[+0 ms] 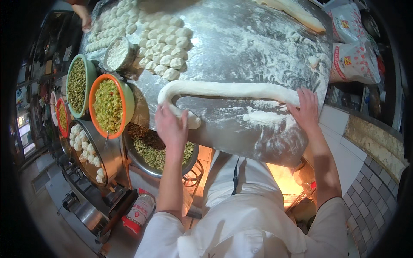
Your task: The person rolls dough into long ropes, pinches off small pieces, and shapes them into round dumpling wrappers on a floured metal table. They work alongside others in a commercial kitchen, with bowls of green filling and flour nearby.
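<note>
A long rope of white dough lies across the floured metal worktop, its left end bent back towards me in a hook. My left hand rests on the bent part, with thumb and fingers apart around it. At the other end, my right hand touches the rope's tip near the worktop's right edge, fingers spread. Loose flour lies between the rope and the front edge. Beyond the rope at the left sit rows of small dough pieces beside a bowl of flour.
An orange-rimmed bowl of chopped filling and a green bowl stand left. A steel basin of filling is under my left forearm. A pot holds dough balls. Another person's hand is top left. Plastic sacks lie right.
</note>
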Motion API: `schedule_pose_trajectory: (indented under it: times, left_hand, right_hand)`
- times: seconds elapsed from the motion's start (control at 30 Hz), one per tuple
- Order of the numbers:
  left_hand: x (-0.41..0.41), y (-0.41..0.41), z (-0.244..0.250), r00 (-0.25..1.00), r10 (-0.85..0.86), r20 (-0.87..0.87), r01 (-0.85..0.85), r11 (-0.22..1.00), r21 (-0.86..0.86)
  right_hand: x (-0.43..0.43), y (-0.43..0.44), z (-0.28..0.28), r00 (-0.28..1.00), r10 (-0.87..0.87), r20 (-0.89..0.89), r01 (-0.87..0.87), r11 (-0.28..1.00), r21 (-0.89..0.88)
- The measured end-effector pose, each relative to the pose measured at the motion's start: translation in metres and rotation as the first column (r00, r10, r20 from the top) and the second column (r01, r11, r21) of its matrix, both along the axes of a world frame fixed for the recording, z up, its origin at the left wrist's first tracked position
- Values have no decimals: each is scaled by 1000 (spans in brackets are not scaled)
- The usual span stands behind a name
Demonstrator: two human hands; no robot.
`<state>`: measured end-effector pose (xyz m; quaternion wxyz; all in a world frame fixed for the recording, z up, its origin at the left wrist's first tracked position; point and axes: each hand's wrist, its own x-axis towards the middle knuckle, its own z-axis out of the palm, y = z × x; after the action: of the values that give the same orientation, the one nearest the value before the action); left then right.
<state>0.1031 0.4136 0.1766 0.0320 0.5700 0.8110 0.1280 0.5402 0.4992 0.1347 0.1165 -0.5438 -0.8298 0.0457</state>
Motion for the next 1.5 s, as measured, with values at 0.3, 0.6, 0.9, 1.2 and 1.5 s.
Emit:
schedule_pose_trajectory:
  times: [0.3,0.6,0.9,1.2,1.5]
  left_hand:
    - [-35,95,-41,667,-733,135,734,614,-291]
    - [58,56,-49,681,-733,-6,726,675,-131]
    - [152,93,-59,695,-689,205,692,719,66]
    - [189,174,-72,834,-551,-7,548,828,123]
    - [131,-57,-78,741,-652,158,668,695,-265]
  right_hand:
    - [3,-12,-26,995,-87,-58,65,950,-304]
    - [-34,-28,-1,995,-16,95,21,999,-45]
    - [-97,-3,-23,992,-128,-11,127,990,-61]
    - [-86,66,-33,954,-294,-50,293,956,-37]
    - [-63,-132,-9,984,-162,-73,123,917,-378]
